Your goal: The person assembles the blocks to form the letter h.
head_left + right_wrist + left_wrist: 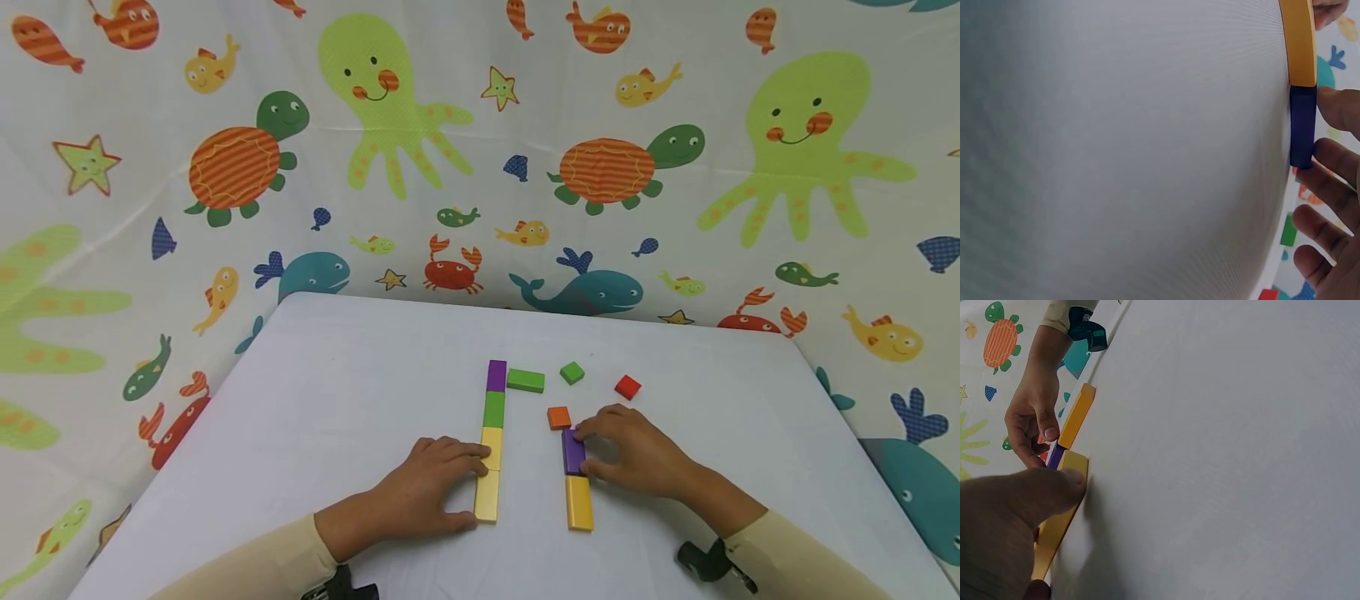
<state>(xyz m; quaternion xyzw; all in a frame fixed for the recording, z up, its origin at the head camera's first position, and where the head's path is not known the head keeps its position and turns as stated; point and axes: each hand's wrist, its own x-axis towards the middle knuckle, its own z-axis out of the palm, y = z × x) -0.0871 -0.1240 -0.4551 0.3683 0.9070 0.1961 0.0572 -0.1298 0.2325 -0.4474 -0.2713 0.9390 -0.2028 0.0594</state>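
My left hand (423, 492) lies beside the left column, fingertips on the pale yellow blocks (487, 497) where the two meet. Its thumb (1054, 490) is against the nearer block's lower end. Beyond these in line are a green block (494, 410) and a small purple block (497, 376). To the right, my right hand (645, 454) touches a dark purple block (573, 454), thumb and fingertips along its right side and far corner. That block meets a deeper yellow block (579, 504) on the near side and a small orange block (558, 417) on the far side.
Beyond the hands lie a long green block (526, 381) beside the left column's top, a small green block (572, 372) and a small red block (627, 387). The white table (360, 367) ends at a sea-animal patterned cloth (450, 100).
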